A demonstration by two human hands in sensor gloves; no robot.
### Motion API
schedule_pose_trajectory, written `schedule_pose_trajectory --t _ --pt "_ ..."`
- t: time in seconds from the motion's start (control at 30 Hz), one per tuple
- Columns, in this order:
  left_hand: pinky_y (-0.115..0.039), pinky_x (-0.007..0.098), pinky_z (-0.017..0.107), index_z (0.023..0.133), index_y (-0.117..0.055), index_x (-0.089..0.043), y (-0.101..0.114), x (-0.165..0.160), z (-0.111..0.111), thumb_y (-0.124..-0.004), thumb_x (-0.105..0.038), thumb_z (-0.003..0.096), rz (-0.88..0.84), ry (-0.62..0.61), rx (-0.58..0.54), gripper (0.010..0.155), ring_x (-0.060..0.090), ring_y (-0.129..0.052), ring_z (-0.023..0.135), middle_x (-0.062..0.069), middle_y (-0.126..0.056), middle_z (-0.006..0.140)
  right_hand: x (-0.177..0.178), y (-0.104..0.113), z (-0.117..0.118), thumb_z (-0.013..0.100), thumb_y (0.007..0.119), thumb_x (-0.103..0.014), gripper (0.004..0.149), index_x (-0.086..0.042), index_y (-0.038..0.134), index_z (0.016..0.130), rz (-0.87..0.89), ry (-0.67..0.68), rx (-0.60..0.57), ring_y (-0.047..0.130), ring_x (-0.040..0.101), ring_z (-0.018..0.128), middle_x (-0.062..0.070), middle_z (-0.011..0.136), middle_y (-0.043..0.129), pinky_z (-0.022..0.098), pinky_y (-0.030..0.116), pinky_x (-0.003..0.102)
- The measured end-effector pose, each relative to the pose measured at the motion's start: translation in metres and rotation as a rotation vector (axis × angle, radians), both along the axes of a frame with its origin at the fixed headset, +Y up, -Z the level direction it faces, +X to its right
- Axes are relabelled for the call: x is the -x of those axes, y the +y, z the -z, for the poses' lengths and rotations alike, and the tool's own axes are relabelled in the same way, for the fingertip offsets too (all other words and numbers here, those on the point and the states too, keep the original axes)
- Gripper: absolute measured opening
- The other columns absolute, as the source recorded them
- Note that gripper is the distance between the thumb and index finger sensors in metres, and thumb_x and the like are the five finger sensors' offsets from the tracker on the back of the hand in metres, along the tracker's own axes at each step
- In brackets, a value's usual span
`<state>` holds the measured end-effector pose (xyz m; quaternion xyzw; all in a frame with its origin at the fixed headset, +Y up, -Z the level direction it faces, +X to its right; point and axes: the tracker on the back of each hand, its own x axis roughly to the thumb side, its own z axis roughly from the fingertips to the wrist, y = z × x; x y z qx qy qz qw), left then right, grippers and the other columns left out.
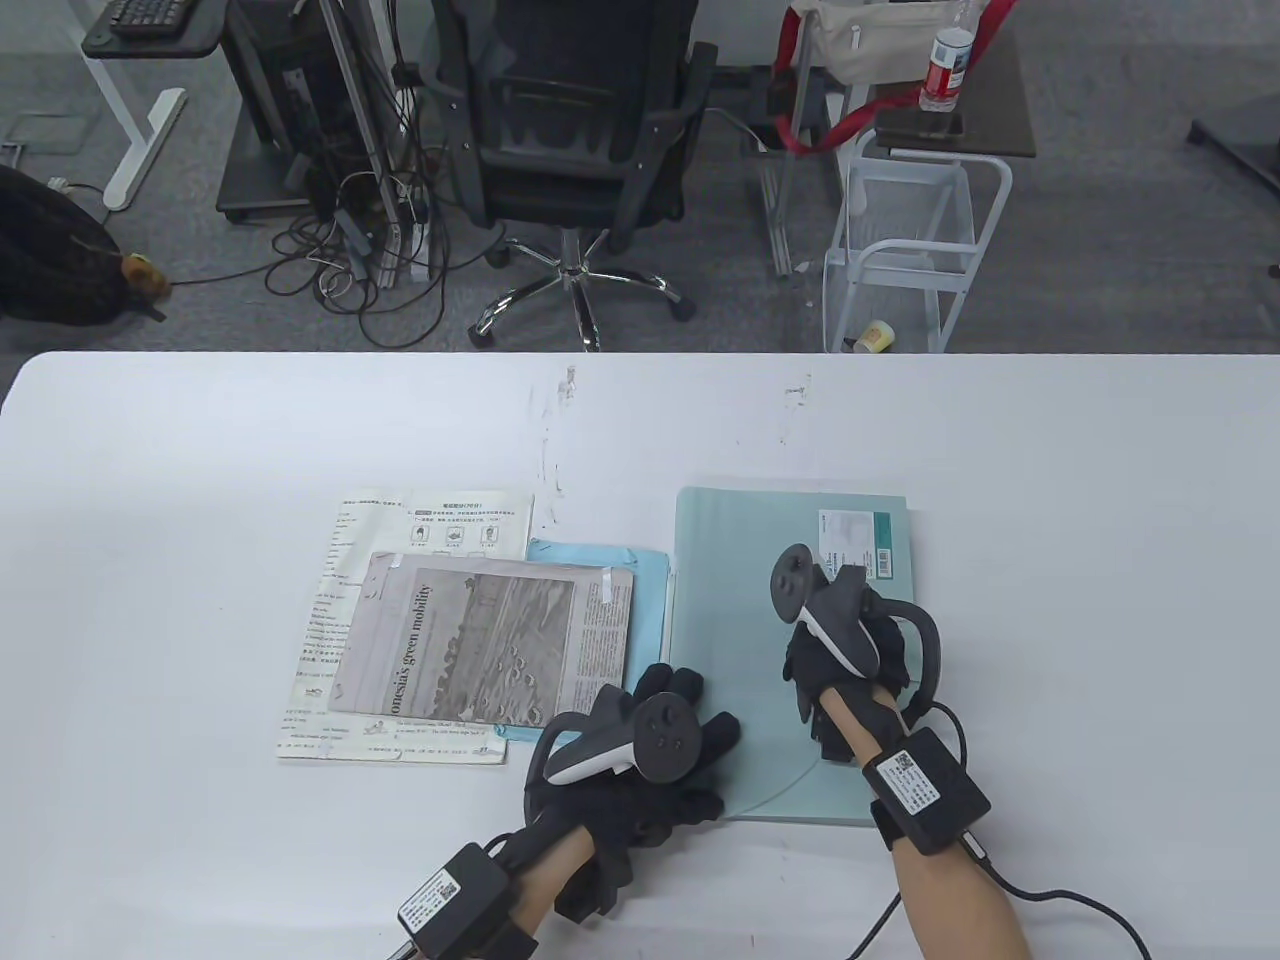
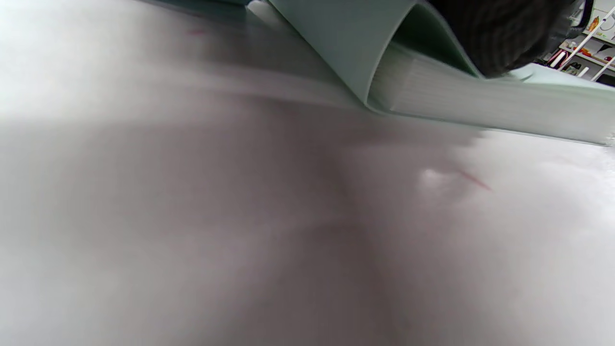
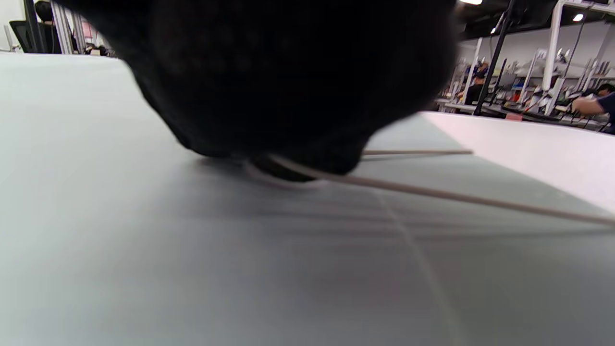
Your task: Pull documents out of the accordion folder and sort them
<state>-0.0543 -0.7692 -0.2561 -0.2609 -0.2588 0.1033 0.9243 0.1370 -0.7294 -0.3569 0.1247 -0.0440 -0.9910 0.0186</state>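
Observation:
A pale green accordion folder (image 1: 740, 620) lies flat on the white table (image 1: 200, 500). My right hand (image 1: 850, 660) rests on top of it; its fingers are hidden under the tracker. In the right wrist view the dark glove (image 3: 288, 72) presses on the folder's cover (image 3: 144, 240), and the elastic cord (image 3: 432, 192) runs out from under it. My left hand (image 1: 650, 760) is at the folder's near left corner. In the left wrist view a gloved finger (image 2: 504, 33) holds the cover flap (image 2: 346, 43) curled up off the pleats (image 2: 480, 105).
Left of the folder lie a newspaper clipping (image 1: 480, 640) on a printed worksheet (image 1: 400, 530) and a light blue sheet (image 1: 600, 565). An office chair (image 1: 570, 130) and a white wire cart (image 1: 900, 240) stand beyond the table's far edge.

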Motion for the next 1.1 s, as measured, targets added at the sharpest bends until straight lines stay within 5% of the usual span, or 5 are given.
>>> schedule_pose_trajectory --t 0.3,0.5,0.77,0.9,1.1 --pt "-0.021 0.056 0.08 0.108 -0.036 -0.05 0.002 -0.001 0.0 -0.071 -0.06 0.0446 0.012 -0.006 -0.016 0.073 0.032 -0.003 0.11 -0.006 0.0 0.114 -0.012 0.005 -0.003 0.042 0.083 -0.044 0.046 -0.012 0.083 0.076 0.145 -0.002 0.215 0.102 0.012 0.008 0.005 0.045 0.098 -0.003 0.084 0.024" --pt "-0.026 0.058 0.08 0.108 -0.037 -0.05 0.005 0.003 -0.001 -0.07 -0.061 0.0446 -0.003 -0.002 -0.041 0.072 0.034 -0.009 0.111 -0.004 -0.003 0.116 -0.034 0.03 -0.033 0.042 0.078 -0.05 0.052 -0.018 0.084 0.083 0.25 -0.015 -0.086 0.103 0.022 0.022 0.006 0.06 0.095 0.006 0.085 0.03" --pt "-0.025 0.059 0.079 0.11 -0.037 -0.047 0.009 0.007 -0.004 -0.07 -0.062 0.0447 -0.072 -0.006 -0.083 0.074 0.036 -0.017 0.113 0.0 -0.009 0.119 -0.022 0.033 -0.09 0.039 0.081 -0.051 0.063 -0.021 0.071 0.094 0.184 0.206 -0.44 0.095 0.034 0.065 0.006 0.082 0.083 0.039 0.082 0.052" --pt "-0.028 0.06 0.08 0.111 -0.044 -0.041 0.018 0.01 -0.008 -0.069 -0.061 0.0456 -0.091 0.013 -0.162 0.073 0.035 -0.028 0.114 0.003 -0.022 0.121 -0.011 0.028 -0.099 0.039 0.077 -0.052 0.068 -0.023 0.063 0.098 0.1 0.256 -0.458 0.082 0.037 0.082 0.006 0.093 0.071 0.055 0.068 0.063" --pt "-0.03 0.061 0.08 0.112 -0.043 -0.035 0.036 0.04 -0.007 -0.067 -0.064 0.0446 -0.11 0.151 -0.321 0.077 0.036 -0.032 0.114 0.005 -0.029 0.121 -0.012 0.021 -0.099 0.035 0.073 -0.065 0.081 -0.026 0.052 0.103 0.114 0.268 -0.344 0.061 0.041 0.097 0.006 0.104 0.054 0.062 0.055 0.07"
